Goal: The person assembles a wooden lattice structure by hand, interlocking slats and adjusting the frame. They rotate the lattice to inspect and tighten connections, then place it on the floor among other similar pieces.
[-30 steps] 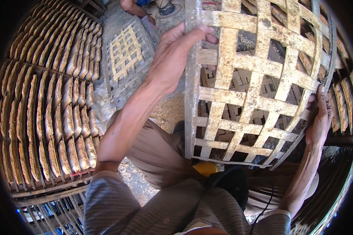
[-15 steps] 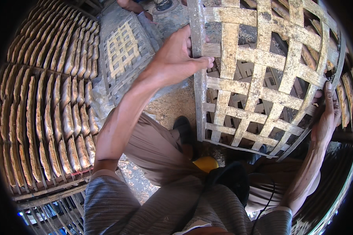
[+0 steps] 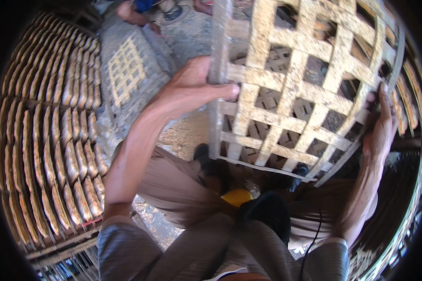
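Note:
A woven bamboo lattice panel [image 3: 293, 77] with a grey wooden frame is held tilted in front of me, above my legs. My left hand [image 3: 192, 79] is closed around the left frame bar, its thumb lying over the near side. On the opposite side, my right hand [image 3: 382, 117] grips the panel's right edge; some of its fingers are hidden behind it. Pale, speckled strips cross with open gaps between them, and darker lattice shows through from below. The panel's upper end runs out of view.
Long rows of brown-edged slabs [image 3: 72, 145] stand on racks at my left, with more rows [image 3: 403, 107] at far right. Another lattice panel [image 3: 126, 70] lies on the floor. Beyond it, another person's arm [image 3: 136, 16] shows. A large round basket [image 3: 415, 196] stands at lower right.
The panel has moved left and slightly up in view, with both hands still on it. The view has shifted too, showing more of another person at the top.

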Tool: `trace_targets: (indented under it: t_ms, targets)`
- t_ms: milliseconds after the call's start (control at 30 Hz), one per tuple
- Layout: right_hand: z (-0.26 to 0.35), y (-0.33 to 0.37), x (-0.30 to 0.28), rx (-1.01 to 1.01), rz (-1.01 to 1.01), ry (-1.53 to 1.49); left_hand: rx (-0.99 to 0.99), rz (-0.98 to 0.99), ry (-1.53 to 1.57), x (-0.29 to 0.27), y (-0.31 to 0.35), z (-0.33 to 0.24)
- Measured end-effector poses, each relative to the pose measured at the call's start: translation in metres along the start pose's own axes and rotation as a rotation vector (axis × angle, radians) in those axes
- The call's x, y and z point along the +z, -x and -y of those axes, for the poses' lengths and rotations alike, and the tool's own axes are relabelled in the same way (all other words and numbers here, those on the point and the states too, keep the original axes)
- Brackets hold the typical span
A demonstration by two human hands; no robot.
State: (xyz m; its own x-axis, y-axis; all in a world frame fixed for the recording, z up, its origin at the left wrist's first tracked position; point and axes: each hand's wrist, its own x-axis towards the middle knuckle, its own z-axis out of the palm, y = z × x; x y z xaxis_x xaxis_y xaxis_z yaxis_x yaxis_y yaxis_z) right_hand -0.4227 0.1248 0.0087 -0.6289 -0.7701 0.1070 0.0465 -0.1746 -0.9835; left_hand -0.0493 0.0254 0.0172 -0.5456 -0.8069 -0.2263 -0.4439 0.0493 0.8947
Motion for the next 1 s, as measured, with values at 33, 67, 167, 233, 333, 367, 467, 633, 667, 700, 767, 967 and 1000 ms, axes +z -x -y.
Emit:
trace_targets:
  t_ms: [33, 67, 167, 233, 333, 367, 467, 633, 667, 700, 767, 967, 1000]
  targets:
    - [0.0, -0.001, 0.0, 0.001, -0.006, -0.023, -0.026, -0.043, 0.022, 0.003, 0.001, 0.001]
    - [-0.001, -0.003, -0.002, 0.016, 0.012, -0.037, -0.049, -0.087, 0.037, 0.005, 0.002, -0.002]
    - [0.002, -0.003, 0.003, 0.014, -0.026, -0.077, 0.014, -0.259, 0.123, 0.017, 0.002, -0.004]
    - [-0.003, -0.005, -0.006, 0.062, 0.004, -0.11, 0.043, -0.328, 0.243, 0.023, 0.003, -0.012]
    - [0.001, -0.004, -0.006, 0.084, 0.035, -0.115, 0.09, -0.383, 0.325, 0.022, 0.002, -0.014]
    - [0.003, -0.005, -0.007, 0.101, 0.081, -0.157, 0.075, -0.409, 0.378, 0.022, 0.003, -0.015]
    - [0.023, 0.004, 0.003, 0.087, 0.232, -0.129, 0.045, -0.495, 0.368, 0.015, 0.006, -0.015]
    - [0.022, 0.01, 0.006, 0.023, 0.311, 0.167, 0.062, -0.651, 0.367, 0.008, 0.008, -0.017]
    - [0.017, 0.01, 0.008, -0.021, 0.244, 0.299, 0.077, -0.646, 0.374, 0.006, 0.009, -0.018]
    - [0.011, 0.013, 0.012, -0.16, 0.185, 0.311, 0.085, -0.653, 0.372, 0.007, 0.009, -0.02]
    - [0.004, 0.017, 0.017, -0.682, -0.075, 0.741, 0.09, -0.67, 0.361, 0.009, 0.01, -0.021]
    - [0.002, 0.045, 0.025, -0.327, 0.456, 0.483, 0.018, -0.679, 0.374, 0.012, 0.01, -0.022]
    - [0.003, 0.048, 0.028, -0.266, 0.496, 0.506, 0.004, -0.667, 0.384, 0.014, 0.011, -0.022]
